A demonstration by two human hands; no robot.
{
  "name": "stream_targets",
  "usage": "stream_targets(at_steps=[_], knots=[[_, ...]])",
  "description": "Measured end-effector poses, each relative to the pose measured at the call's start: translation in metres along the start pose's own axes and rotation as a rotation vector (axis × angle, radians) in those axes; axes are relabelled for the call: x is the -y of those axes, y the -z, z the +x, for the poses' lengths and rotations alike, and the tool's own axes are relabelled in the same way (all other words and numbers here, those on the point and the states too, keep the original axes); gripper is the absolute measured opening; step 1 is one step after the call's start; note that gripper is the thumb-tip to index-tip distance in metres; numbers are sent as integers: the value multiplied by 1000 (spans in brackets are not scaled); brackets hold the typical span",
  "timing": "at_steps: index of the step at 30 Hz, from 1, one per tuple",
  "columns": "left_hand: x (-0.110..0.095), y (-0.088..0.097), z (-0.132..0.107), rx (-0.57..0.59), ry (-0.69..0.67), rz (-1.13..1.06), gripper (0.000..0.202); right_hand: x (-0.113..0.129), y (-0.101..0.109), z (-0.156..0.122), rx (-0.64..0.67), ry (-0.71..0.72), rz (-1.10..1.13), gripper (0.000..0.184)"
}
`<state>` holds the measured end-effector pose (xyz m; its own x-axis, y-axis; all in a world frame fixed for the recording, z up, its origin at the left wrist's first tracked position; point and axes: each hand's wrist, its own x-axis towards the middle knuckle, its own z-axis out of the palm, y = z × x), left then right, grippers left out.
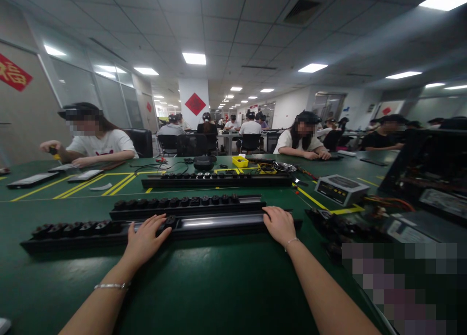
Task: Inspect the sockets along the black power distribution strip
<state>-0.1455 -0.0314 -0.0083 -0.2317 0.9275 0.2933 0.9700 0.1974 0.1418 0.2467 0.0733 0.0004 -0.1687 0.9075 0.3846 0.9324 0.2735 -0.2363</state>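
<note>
While both palms press flat, fingers spread, left hand (146, 238) and right hand (279, 224) on the nearest socket rail (219, 223) at twelve o'clock (a second rail (186, 204) just behind): risk of sliding, perhaps knocking that neighbour, if pushed unevenly.

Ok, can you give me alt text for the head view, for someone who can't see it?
Left hand and right hand rest on the nearest long black power strip on a green table. Two more strips lie behind it, and other people sit working beyond.
</note>
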Motion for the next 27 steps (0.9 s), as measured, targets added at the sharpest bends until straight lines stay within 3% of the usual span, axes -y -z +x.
stream_targets(at_steps=[27], knots=[[-7, -1, -2, -79, -60, -77, 34, -1, 0, 0, 12, -9, -22, 38]])
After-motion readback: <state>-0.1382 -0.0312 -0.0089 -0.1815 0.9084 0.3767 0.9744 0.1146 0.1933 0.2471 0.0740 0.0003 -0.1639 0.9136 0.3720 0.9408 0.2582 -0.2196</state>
